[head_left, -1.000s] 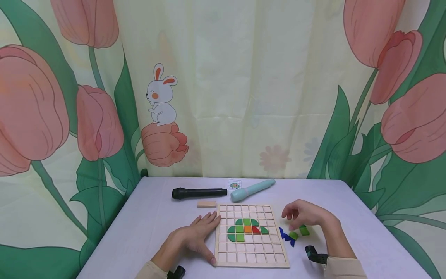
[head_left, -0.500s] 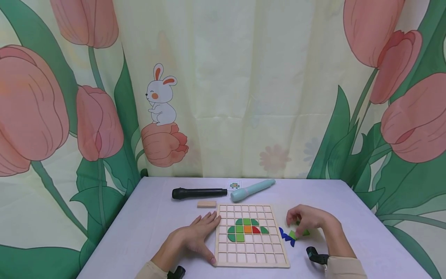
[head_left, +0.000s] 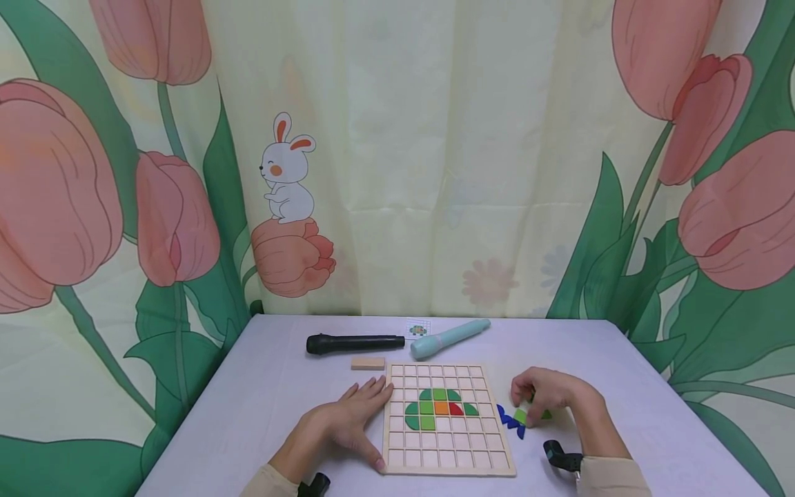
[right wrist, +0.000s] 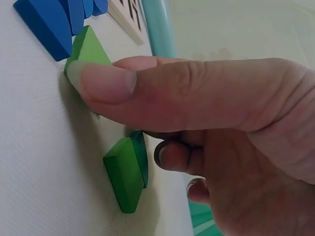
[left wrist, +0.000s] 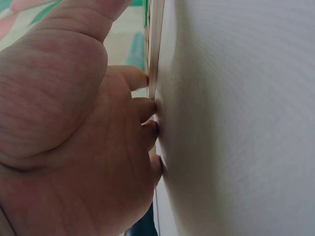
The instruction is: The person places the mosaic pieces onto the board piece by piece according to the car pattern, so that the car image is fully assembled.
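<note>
Right hand [head_left: 549, 395] bends over the small green blocks on the table [head_left: 279, 386], pinching the light green block [right wrist: 87, 46] just beside the blue pieces [head_left: 511, 420]. Left hand [head_left: 344, 422] lies flat, fingers straight, against the wooden grid board [head_left: 447, 461]. Farther back, a black microphone [head_left: 354, 343] lies sideways.

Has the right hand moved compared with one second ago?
Yes. The right hand came down and nearer to the person, beside the wooden board, and its fingers now pinch a light green piece.
</note>
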Available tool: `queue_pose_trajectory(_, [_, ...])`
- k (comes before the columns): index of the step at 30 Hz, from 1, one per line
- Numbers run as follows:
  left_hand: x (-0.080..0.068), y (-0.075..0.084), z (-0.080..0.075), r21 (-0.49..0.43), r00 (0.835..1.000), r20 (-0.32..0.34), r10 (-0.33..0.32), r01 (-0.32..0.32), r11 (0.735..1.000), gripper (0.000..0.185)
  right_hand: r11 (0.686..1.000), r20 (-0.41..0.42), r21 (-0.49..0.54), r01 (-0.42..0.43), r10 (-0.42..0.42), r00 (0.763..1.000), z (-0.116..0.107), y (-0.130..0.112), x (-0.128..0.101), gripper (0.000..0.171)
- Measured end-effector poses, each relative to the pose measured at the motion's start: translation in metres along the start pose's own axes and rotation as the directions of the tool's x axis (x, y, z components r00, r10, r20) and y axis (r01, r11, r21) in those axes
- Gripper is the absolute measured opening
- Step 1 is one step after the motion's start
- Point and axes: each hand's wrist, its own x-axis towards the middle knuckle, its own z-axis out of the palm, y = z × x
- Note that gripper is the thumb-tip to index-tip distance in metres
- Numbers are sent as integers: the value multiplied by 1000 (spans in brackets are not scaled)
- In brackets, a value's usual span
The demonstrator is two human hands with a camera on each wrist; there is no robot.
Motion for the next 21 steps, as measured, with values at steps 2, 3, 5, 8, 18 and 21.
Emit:
queue_pose_trajectory(2, [0,0,0,2,1000,-2,0,0,1000,136,1000,-17,-9,-8,8,1000,0,-1,0,32])
queue_pose_trajectory(3, [1,-1,0,3,1000,-2,-1,1,1000,136,1000,-22,-13,-10,10,1000,1,-1,0,31])
queue_pose_trajectory(5, [1,-1,0,2,1000,-1,-5,5,1000,136,1000,-32,-22,-7,7,999,1,-1,1,31])
queue_pose_trajectory(8, [1,-1,1,1,1000,0,-6,6,1000,136,1000,-31,-25,4,-5,1000,1,-1,2,33])
queue_pose_trajectory(18, [1,-1,2,5,1000,1,0,0,1000,136,1000,-37,-9,17,-18,999,3,-1,5,32])
queue_pose_trajectory(21, [1,-2,1,5,1000,1,2,-2,1000,137,1000,-59,13,24,-23,998,4,-3,7,32])
